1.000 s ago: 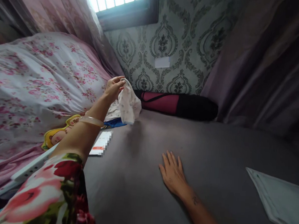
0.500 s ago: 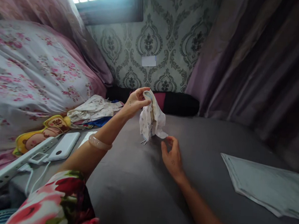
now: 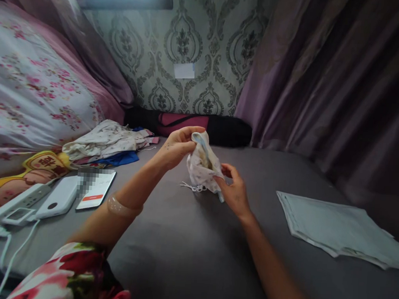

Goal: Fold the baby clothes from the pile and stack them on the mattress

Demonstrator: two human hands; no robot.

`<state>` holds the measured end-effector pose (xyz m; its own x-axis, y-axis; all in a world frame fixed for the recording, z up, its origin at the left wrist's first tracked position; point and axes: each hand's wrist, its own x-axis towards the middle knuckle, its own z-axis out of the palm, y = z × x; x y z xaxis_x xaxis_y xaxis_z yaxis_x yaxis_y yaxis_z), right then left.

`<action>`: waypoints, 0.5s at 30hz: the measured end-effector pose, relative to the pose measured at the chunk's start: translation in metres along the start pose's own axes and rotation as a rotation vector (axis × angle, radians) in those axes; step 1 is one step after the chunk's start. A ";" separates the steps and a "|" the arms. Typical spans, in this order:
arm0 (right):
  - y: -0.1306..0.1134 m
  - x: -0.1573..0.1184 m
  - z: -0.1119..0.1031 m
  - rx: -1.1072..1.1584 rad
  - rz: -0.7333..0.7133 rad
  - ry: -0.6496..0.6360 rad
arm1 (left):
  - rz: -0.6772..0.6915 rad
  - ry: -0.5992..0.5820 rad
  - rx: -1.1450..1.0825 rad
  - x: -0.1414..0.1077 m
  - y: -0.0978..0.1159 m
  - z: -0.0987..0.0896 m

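Observation:
A small white cloth garment with a faint print, pale blue trim and thin white strings hangs bunched above the grey sheet. Its upper edge is pinched between the thumb and fingers of my left hand. On the right, my right hand grips its lower side by the thumb and fingers. The strings dangle near the sheet on the left. How the cloth is folded inside cannot be made out.
Crumpled printed clothes lie at the left back, before a black and dark-red bolster. A phone, a white power bank, a power strip and a yellow cushion sit left. Flat pale pads lie right.
My right hand has closed on the garment's lower side, where its fingers were apart before. The garment is lower and more bunched. The camera view has tilted down, showing more of the phone.

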<state>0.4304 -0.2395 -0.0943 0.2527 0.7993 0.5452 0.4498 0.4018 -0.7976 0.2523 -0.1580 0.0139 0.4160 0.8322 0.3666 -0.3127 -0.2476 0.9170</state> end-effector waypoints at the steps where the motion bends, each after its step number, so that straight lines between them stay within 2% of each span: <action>1: 0.000 0.002 -0.002 0.065 0.031 -0.073 | -0.013 0.020 -0.005 -0.001 0.003 -0.003; 4: -0.001 0.002 -0.001 0.176 0.098 -0.175 | -0.051 0.057 -0.019 -0.004 0.012 -0.010; 11: -0.029 -0.025 0.027 -0.042 -0.070 -0.020 | -0.099 0.009 -0.025 -0.015 0.025 -0.012; 15: -0.030 -0.029 0.033 -0.136 -0.106 0.052 | -0.069 -0.026 0.022 -0.024 0.021 -0.010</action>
<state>0.3818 -0.2601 -0.0950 0.2400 0.7301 0.6398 0.5869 0.4159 -0.6947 0.2268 -0.1782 0.0231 0.4578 0.8348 0.3059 -0.2636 -0.2011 0.9434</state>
